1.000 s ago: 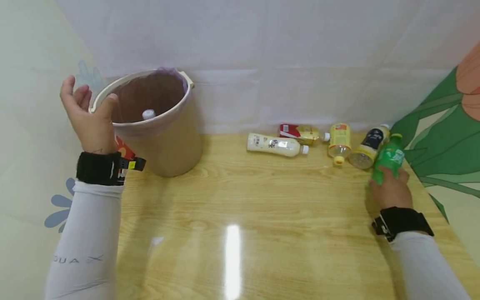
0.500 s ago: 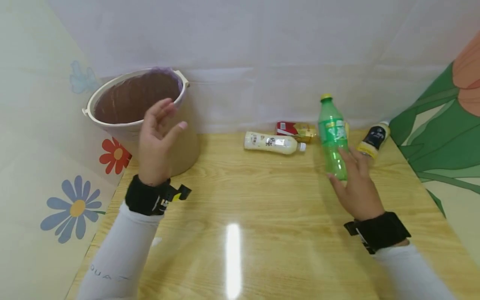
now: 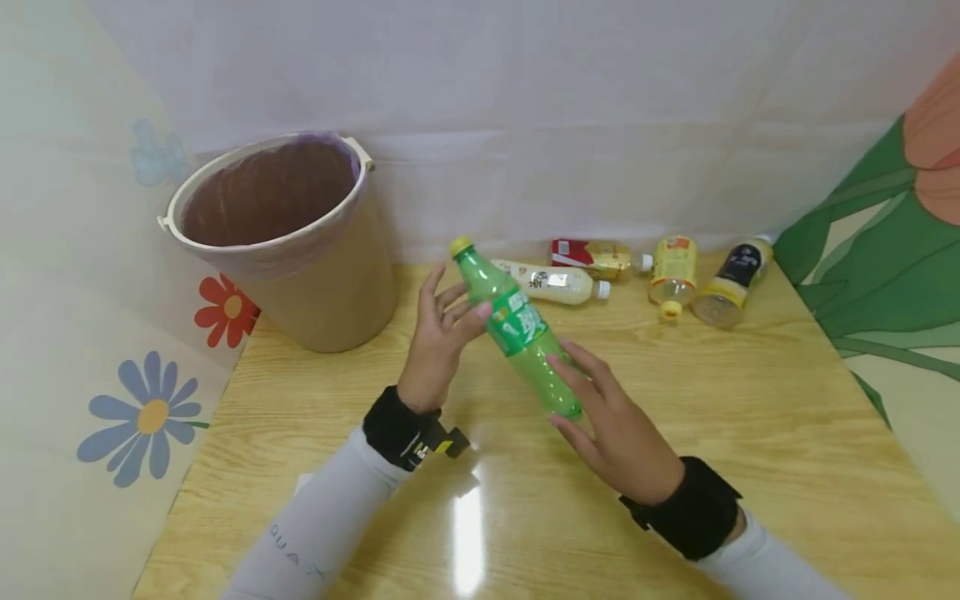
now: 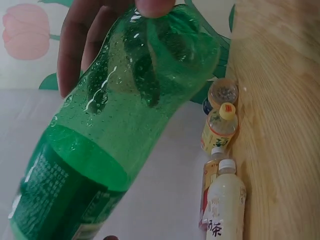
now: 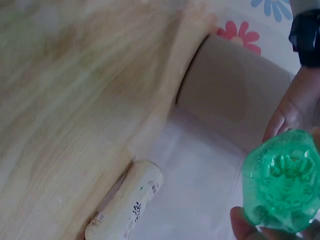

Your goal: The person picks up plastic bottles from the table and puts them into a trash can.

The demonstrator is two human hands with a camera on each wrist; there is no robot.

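The right hand (image 3: 626, 433) grips the green plastic bottle (image 3: 519, 323) near its base, above the desk (image 3: 780, 408). The left hand (image 3: 437, 346), its grip loosely parted, is by the neck, contact unclear.

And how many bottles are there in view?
5: the green bottle in the right hand; on the table lie the cream bottle, a red-and-gold bottle behind it, then, rightwards, a yellow-labelled bottle and dark-labelled bottle. The bin could hide more.

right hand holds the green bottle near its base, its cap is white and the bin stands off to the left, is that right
The cap is yellow, not white, as the head view shows. The right hand holds the green bottle near its base, and the bin is at left.
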